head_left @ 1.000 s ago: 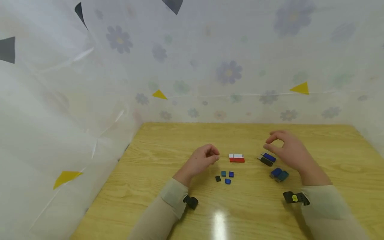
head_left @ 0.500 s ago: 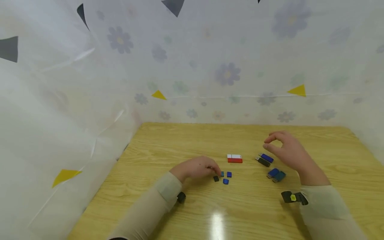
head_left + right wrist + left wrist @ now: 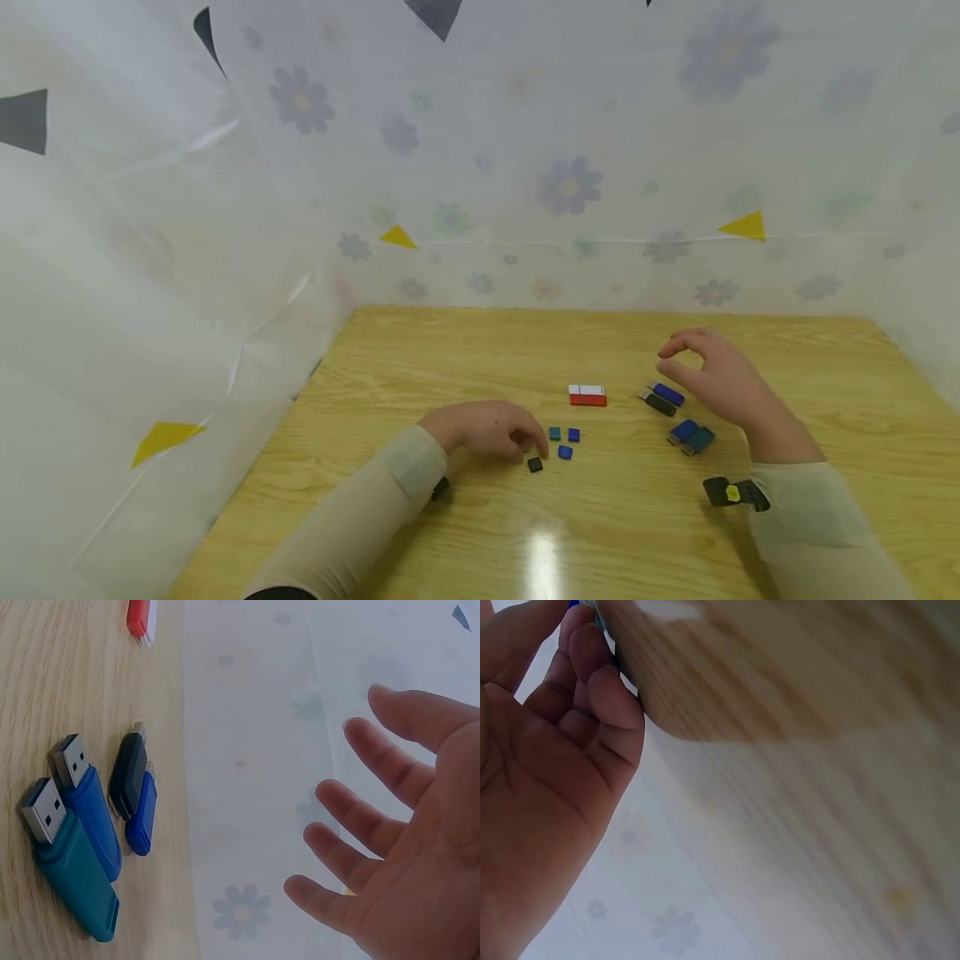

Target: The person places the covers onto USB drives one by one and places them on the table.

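In the head view my left hand point(image 3: 495, 429) reaches low over the table, its fingers bent down beside a small black USB cap point(image 3: 535, 465); whether they touch it I cannot tell. Just right of those fingertips lie a teal cap point(image 3: 555, 433), a blue cap point(image 3: 573, 435) and another blue cap point(image 3: 566, 452). My right hand point(image 3: 716, 379) hovers with relaxed fingers and holds nothing. Below it, with bare metal plugs, lie a teal USB stick point(image 3: 79, 885), a blue USB stick point(image 3: 94, 817), a black USB stick point(image 3: 129, 774) and a slimmer blue USB stick point(image 3: 142, 817).
A white USB stick point(image 3: 587, 389) and a red USB stick point(image 3: 588, 400) lie side by side between my hands. The wooden table point(image 3: 420, 358) ends at a flower-patterned sheet point(image 3: 480, 192) behind, with another sheet at the left.
My left hand has come down and towards me, to the caps. The black cap has shifted slightly towards me, away from the teal one. My right hand stays nearly still.
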Available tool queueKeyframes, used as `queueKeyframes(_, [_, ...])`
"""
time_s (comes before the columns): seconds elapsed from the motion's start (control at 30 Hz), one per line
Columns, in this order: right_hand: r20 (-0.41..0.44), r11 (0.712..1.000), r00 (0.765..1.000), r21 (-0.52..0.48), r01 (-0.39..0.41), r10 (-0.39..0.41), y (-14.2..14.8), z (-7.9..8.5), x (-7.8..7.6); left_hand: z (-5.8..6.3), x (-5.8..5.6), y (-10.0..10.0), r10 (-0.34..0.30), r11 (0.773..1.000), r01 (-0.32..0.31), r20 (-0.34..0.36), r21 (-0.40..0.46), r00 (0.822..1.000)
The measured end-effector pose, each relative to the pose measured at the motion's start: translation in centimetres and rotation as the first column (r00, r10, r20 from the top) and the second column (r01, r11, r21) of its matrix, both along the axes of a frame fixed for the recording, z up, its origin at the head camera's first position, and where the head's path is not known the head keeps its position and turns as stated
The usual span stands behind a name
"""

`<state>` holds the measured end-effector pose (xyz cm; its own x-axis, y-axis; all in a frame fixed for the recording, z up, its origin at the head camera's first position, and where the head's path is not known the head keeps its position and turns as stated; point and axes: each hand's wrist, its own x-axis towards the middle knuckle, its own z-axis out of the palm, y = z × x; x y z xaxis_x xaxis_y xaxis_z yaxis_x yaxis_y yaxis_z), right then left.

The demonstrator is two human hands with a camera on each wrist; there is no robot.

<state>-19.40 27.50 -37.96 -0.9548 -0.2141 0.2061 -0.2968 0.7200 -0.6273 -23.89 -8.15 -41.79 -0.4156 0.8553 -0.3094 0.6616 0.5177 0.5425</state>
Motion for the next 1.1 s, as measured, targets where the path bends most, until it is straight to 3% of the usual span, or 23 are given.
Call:
queueKeyframes(0.27, [0.014,1.0,1.0,0.009,-0.001,0.0,0.4,0.0,0.0,-0.6,-0.1,0.8,-0.081,0.997,0.081,-0.041,-0.012,0.996])
queueKeyframes(0.5, [0.022,1.0,1.0,0.019,-0.007,0.007,0.7,-0.1,-0.1,-0.6,0.0,1.0,-0.067,0.998,0.065,-0.086,-0.017,0.994])
queueKeyframes(0.7, [0.026,0.999,1.0,0.039,-0.004,0.003,1.0,-0.4,0.0,-0.9,0.0,0.7,0.039,0.999,-0.038,-0.094,0.008,0.995])
queueKeyframes(0.87, [0.032,0.997,0.999,0.076,0.017,-0.02,1.5,-1.1,-0.3,-0.6,-0.1,0.7,0.142,0.988,-0.136,-0.082,0.075,0.986])
queueKeyframes(0.97, [0.066,0.995,0.998,0.1,0.015,-0.021,1.7,-1.7,-0.6,-0.4,0.0,0.8,0.227,0.967,-0.218,-0.056,0.131,0.972])
queueKeyframes(1.1, [0.161,0.991,0.987,0.134,-0.024,0.002,1.8,-2.6,-0.8,-0.3,0.3,1.2,0.328,0.922,-0.323,0.014,0.213,0.945])
